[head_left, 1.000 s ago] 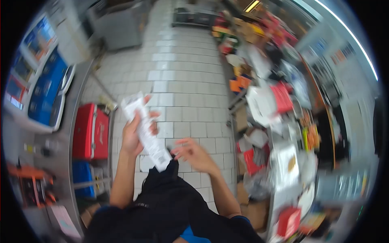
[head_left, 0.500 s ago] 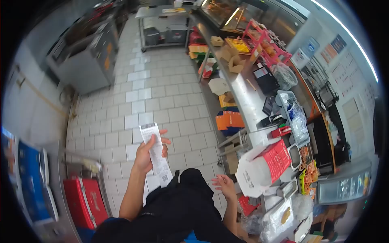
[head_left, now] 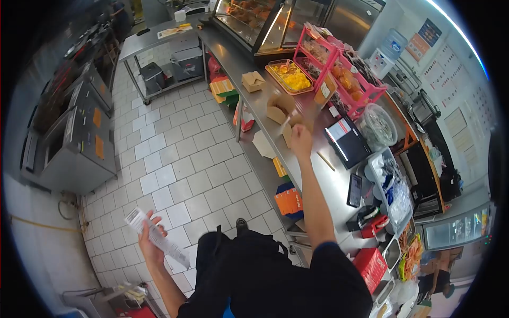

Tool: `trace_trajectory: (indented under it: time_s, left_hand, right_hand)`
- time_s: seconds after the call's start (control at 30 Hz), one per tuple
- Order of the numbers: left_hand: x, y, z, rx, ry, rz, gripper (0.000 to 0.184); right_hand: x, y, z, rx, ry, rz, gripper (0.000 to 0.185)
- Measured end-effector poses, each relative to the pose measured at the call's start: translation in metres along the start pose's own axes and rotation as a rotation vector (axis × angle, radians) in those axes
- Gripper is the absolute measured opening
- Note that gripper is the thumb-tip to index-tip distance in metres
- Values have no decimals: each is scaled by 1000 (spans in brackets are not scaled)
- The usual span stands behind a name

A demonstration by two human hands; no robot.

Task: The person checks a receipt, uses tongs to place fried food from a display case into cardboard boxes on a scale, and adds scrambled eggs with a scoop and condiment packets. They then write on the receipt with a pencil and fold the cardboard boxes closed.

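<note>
My left hand (head_left: 150,250) is closed on a long white printed receipt (head_left: 167,247), held low over the tiled floor. My right arm stretches over the steel counter. At its end, my right hand (head_left: 301,141) has its fingers curled beside an open brown cardboard food box (head_left: 276,112). A pale blur shows near those fingers; what they hold, if anything, cannot be made out. Farther along stands a folded brown box (head_left: 253,81), near a tray of yellow food (head_left: 290,77). To the right of the hand are a tablet (head_left: 347,142) and a thin stick (head_left: 325,161).
A pink rack (head_left: 339,66) and a glass display case (head_left: 246,21) line the counter's far part. Nearer are a phone (head_left: 354,190), a metal tray with plastic bags (head_left: 393,185) and a red box (head_left: 369,267). Steel fryers (head_left: 79,132) stand left. Another person (head_left: 439,281) is at far right.
The view has moved forward along the counter. My right hand has gone from low by my body to the open boxes. My left hand still holds the receipt, now farther left.
</note>
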State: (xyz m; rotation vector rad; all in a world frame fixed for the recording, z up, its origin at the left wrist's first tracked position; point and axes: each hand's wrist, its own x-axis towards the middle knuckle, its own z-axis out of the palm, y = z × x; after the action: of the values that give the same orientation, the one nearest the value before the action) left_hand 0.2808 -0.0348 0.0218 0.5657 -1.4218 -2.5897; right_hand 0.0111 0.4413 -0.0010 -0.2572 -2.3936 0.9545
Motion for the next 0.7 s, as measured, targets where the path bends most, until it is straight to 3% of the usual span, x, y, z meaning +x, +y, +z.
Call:
trace_trajectory:
  time_s: [0.03, 0.1, 0.13, 0.2, 0.23, 0.27, 0.3, 0.33, 0.37, 0.4, 0.43, 0.47, 0.53, 0.7]
  left_hand:
    - [13, 4, -11, -22, 89, 33, 50]
    - [42, 8, -34, -69, 204, 99, 51]
    - [55, 10, -50, -78, 275, 127, 51]
    - [81, 14, -79, -106, 380, 189, 51]
    - [96, 15, -92, -131, 488, 195, 50]
    - [112, 15, -105, -155, 590, 198, 49]
    - [131, 19, -118, -156, 647, 209, 48]
    - [157, 29, -127, -155, 661, 214, 48]
    - [182, 39, -135, -167, 715, 207, 47]
    - [211, 46, -139, -189, 766, 201, 45]
    - [245, 55, -144, -199, 773, 201, 45]
    - [286, 70, -148, -180, 725, 200, 44]
    - [368, 113, -135, -105, 609, 200, 41]
    - [562, 206, -54, 54, 224, 165, 39]
  right_hand:
    - [26, 6, 15, -9, -7, 2, 37]
    - [97, 34, 65, -567, -252, 344, 49]
    - [124, 75, 96, -526, -335, 450, 62]
    - [137, 82, 115, -551, -226, 468, 65]
    - [142, 42, 103, -611, -267, 682, 63]
    - [141, 80, 122, -828, -156, 491, 55]
    - [158, 151, 138, -760, -156, 493, 47]
    - [145, 88, 125, -874, -98, 574, 45]
    - [152, 144, 130, -841, -15, 650, 40]
    - [153, 216, 128, -1005, -138, 517, 35]
    - [151, 185, 126, -1078, -121, 695, 41]
    - [149, 147, 109, -1155, -339, 482, 38]
    - [141, 200, 109, -1290, -14, 290, 27]
    - [155, 53, 147, -1320, -12, 321, 32]
